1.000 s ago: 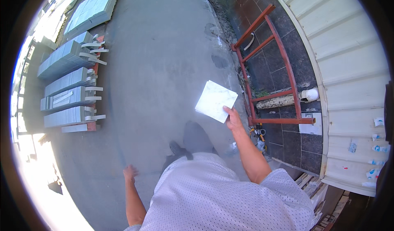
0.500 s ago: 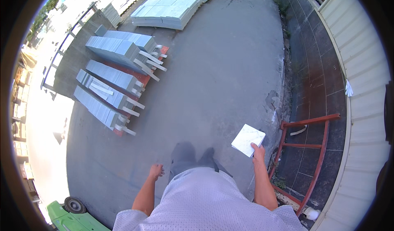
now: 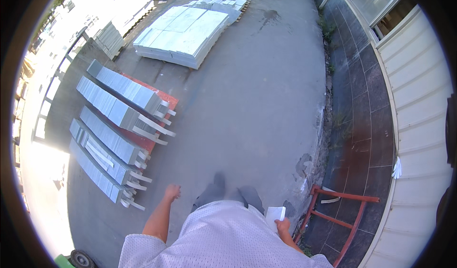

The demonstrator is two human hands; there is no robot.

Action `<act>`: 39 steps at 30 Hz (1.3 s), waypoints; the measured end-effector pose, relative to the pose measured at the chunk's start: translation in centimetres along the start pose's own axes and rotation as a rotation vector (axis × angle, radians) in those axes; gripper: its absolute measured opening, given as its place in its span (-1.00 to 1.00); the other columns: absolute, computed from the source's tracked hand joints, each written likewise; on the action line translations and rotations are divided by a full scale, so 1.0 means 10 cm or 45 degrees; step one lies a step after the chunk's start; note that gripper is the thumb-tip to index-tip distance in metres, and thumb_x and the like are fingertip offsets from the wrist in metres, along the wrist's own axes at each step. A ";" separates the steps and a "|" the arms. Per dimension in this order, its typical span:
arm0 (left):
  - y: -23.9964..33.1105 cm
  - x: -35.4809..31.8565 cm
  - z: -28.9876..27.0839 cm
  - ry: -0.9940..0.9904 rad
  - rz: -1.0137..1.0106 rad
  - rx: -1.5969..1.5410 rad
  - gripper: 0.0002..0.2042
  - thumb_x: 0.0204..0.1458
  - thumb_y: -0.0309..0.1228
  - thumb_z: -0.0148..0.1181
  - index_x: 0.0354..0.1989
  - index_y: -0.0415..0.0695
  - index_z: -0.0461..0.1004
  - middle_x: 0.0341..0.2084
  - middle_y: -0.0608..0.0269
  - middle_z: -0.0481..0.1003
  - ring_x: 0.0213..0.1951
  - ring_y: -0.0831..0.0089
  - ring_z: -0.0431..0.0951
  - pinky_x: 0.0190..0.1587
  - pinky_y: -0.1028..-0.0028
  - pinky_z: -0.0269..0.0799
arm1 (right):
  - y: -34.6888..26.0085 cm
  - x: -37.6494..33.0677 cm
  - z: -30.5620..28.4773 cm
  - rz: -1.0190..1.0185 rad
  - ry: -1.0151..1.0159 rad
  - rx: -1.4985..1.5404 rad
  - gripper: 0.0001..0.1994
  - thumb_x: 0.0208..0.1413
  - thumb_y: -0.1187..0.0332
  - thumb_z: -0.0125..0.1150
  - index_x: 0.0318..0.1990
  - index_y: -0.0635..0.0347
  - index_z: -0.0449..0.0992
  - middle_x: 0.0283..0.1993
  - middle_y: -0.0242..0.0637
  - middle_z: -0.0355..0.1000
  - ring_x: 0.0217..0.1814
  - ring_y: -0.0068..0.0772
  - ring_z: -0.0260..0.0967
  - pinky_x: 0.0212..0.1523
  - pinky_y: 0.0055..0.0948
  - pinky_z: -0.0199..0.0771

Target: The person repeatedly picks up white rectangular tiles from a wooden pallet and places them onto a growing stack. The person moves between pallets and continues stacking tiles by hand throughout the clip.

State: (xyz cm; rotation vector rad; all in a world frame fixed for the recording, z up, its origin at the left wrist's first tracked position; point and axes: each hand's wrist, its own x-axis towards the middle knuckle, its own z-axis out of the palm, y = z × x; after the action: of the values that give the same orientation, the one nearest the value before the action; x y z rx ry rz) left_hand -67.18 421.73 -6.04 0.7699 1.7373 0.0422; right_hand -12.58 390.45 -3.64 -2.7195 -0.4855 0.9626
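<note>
At the lower right, close to my thigh, my right hand is closed on a white square tile by its edge. My forearm and the tilt of the tile hide part of it, and I cannot tell whether it is one piece or a thin stack. My left hand hangs out to the left of my legs, its fingers loosely bent and a little apart, with nothing in it. Nearest to that hand are long grey-white stone slabs, standing in rows on a red rack.
A low stack of pale slabs lies on the paved ground farther off. To my right, a red metal frame leans against a dark tiled wall. A white glove hangs there. A black wheel shows at lower left.
I have moved forward; the slabs, rack and red frame sit lower in view. My right hand has swung down and back with the tile, which now shows narrower. The left hand has swung slightly forward.
</note>
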 end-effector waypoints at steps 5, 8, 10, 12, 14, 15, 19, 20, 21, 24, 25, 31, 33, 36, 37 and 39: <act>2.39 0.89 -0.11 0.093 0.406 -0.163 -0.72 0.16 -0.27 0.02 -0.20 -0.28 0.44 -0.41 0.08 0.54 -0.50 0.34 0.55 -0.48 0.37 0.46 | -0.90 0.48 -0.22 -0.108 -0.111 -0.207 -0.58 -0.26 0.17 0.40 -0.32 0.38 0.58 -0.28 0.15 0.53 -0.20 0.18 0.50 -0.18 -0.06 0.46; 3.64 1.34 0.30 -0.017 0.443 -0.261 -0.71 0.19 -0.24 0.01 -0.17 -0.25 0.43 -0.38 0.09 0.55 -0.46 0.35 0.56 -0.43 0.39 0.45 | -1.59 1.16 -0.30 -0.236 -0.119 -0.198 -0.59 -0.24 0.13 0.39 -0.35 0.33 0.60 -0.29 0.14 0.53 -0.21 0.21 0.49 -0.21 -0.06 0.47; 4.35 1.49 0.68 -0.207 0.401 -0.307 -0.71 0.20 -0.22 0.00 -0.13 -0.23 0.42 -0.35 0.08 0.56 -0.42 0.34 0.57 -0.39 0.42 0.45 | -2.27 1.79 -0.30 -0.094 -0.111 -0.343 -0.62 -0.19 0.14 0.38 -0.28 0.27 0.60 -0.26 0.08 0.54 -0.18 0.19 0.49 -0.19 -0.07 0.47; 4.96 1.45 1.04 -0.424 0.275 -0.420 -0.66 0.22 -0.19 0.00 -0.11 -0.28 0.41 -0.31 0.02 0.56 -0.36 0.29 0.60 -0.29 0.35 0.50 | -3.10 2.33 -0.41 -0.239 -0.023 -0.392 -0.61 -0.17 0.18 0.34 -0.22 0.26 0.51 -0.24 0.08 0.53 -0.17 0.17 0.49 -0.15 0.00 0.46; 5.60 1.37 1.35 -0.598 0.248 -0.466 -0.58 0.24 -0.13 -0.02 -0.04 -0.32 0.37 -0.26 -0.05 0.55 -0.31 0.23 0.60 -0.22 0.29 0.52 | -4.12 2.86 -0.61 -0.482 0.030 -0.389 -0.63 -0.15 0.19 0.31 -0.23 0.23 0.45 -0.29 0.07 0.51 -0.20 0.18 0.48 -0.20 0.05 0.45; 5.91 1.33 1.45 -0.672 0.218 -0.495 -0.54 0.25 -0.10 -0.03 -0.01 -0.34 0.35 -0.23 -0.08 0.54 -0.28 0.20 0.61 -0.18 0.26 0.53 | -4.70 3.11 -0.73 -0.542 0.010 -0.431 -0.64 -0.11 0.22 0.28 -0.18 0.21 0.44 -0.32 0.06 0.50 -0.23 0.20 0.46 -0.22 0.05 0.44; 7.32 1.42 1.61 -0.890 -0.055 -0.795 -0.40 0.26 -0.01 -0.10 0.17 -0.38 0.19 -0.06 -0.17 0.47 -0.10 0.13 0.56 -0.05 0.21 0.52 | -6.98 3.69 -1.24 -1.347 0.212 -0.268 -0.59 -0.10 0.52 0.25 0.00 0.15 0.46 -0.06 -0.16 0.51 -0.01 -0.01 0.45 -0.07 -0.13 0.47; 7.66 1.48 1.62 -0.900 -0.093 -0.840 -0.37 0.27 0.01 -0.12 0.23 -0.37 0.14 0.01 -0.16 0.44 -0.02 0.13 0.53 -0.01 0.22 0.50 | -7.50 3.79 -1.38 -1.558 0.260 -0.300 -0.58 -0.12 0.54 0.24 -0.01 0.15 0.47 -0.04 -0.22 0.51 0.04 -0.09 0.43 -0.01 -0.16 0.45; 7.97 1.54 1.63 -0.952 -0.036 -0.985 -0.39 0.26 -0.03 -0.09 0.23 -0.36 0.14 0.04 -0.13 0.42 0.02 0.14 0.50 0.04 0.21 0.47 | -7.99 3.88 -1.50 -1.795 0.325 -0.356 -0.57 -0.15 0.57 0.23 -0.01 0.14 0.48 -0.02 -0.27 0.51 0.08 -0.18 0.42 0.04 -0.19 0.43; 8.91 1.92 1.53 -0.989 0.137 -1.304 -0.44 0.23 -0.16 0.01 0.26 -0.32 0.14 0.12 -0.03 0.37 0.12 0.17 0.43 0.17 0.19 0.37 | -9.27 4.12 -1.66 -2.127 0.341 -0.356 -0.55 -0.19 0.60 0.22 -0.03 0.13 0.50 0.00 -0.35 0.49 0.13 -0.25 0.37 0.13 -0.17 0.36; 9.18 2.08 1.46 -0.945 0.145 -1.327 -0.46 0.21 -0.22 0.05 0.26 -0.30 0.15 0.13 0.01 0.36 0.14 0.18 0.41 0.20 0.18 0.34 | -9.61 4.18 -1.64 -2.194 0.383 -0.295 -0.55 -0.19 0.60 0.22 -0.02 0.12 0.49 0.02 -0.35 0.48 0.14 -0.24 0.37 0.14 -0.16 0.35; 10.62 2.97 0.83 -1.032 0.384 -1.432 -0.46 0.07 -0.48 0.16 0.25 -0.25 0.18 0.15 0.08 0.36 0.18 0.18 0.37 0.30 0.17 0.22 | -11.08 4.73 -1.64 -1.868 0.466 -0.347 -0.50 -0.15 0.53 0.26 0.06 0.12 0.42 0.11 -0.22 0.41 0.15 -0.12 0.35 0.15 -0.12 0.34; 11.04 3.22 0.65 -1.034 0.418 -1.403 -0.45 0.07 -0.48 0.16 0.26 -0.26 0.17 0.15 0.09 0.35 0.19 0.19 0.36 0.31 0.16 0.20 | -11.31 4.95 -1.70 -1.609 0.443 -0.226 -0.48 -0.10 0.47 0.27 0.12 0.15 0.38 0.12 -0.14 0.39 0.15 -0.11 0.35 0.14 -0.14 0.35; 11.63 3.59 0.49 -0.980 0.368 -1.431 -0.42 0.05 -0.48 0.17 0.27 -0.23 0.17 0.16 0.10 0.35 0.21 0.19 0.35 0.32 0.16 0.17 | -11.69 5.42 -1.69 -0.937 -0.041 0.295 -0.51 0.08 0.37 0.23 0.18 0.27 0.32 0.14 -0.08 0.38 0.16 -0.12 0.34 0.13 -0.20 0.35; 11.81 3.72 0.47 -0.983 0.361 -1.455 -0.42 0.05 -0.48 0.18 0.28 -0.22 0.16 0.16 0.10 0.35 0.21 0.19 0.35 0.32 0.16 0.17 | -11.86 5.63 -1.67 -0.788 -0.189 0.496 -0.52 0.14 0.31 0.19 0.19 0.30 0.30 0.14 -0.07 0.37 0.16 -0.15 0.34 0.13 -0.21 0.35; 12.18 3.99 0.43 -0.938 0.325 -1.386 -0.41 0.04 -0.48 0.18 0.28 -0.22 0.16 0.16 0.09 0.34 0.21 0.18 0.34 0.32 0.15 0.17 | -12.23 6.08 -1.64 -0.398 -0.496 0.910 -0.50 0.25 0.19 0.10 0.20 0.38 0.28 0.16 -0.05 0.36 0.16 -0.22 0.34 0.12 -0.25 0.34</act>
State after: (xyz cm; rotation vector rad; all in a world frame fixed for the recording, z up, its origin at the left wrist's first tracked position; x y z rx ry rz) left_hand -10.54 535.83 8.45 0.1239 0.7031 0.7220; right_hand 13.74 524.58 11.88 -1.7758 -0.4892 1.2726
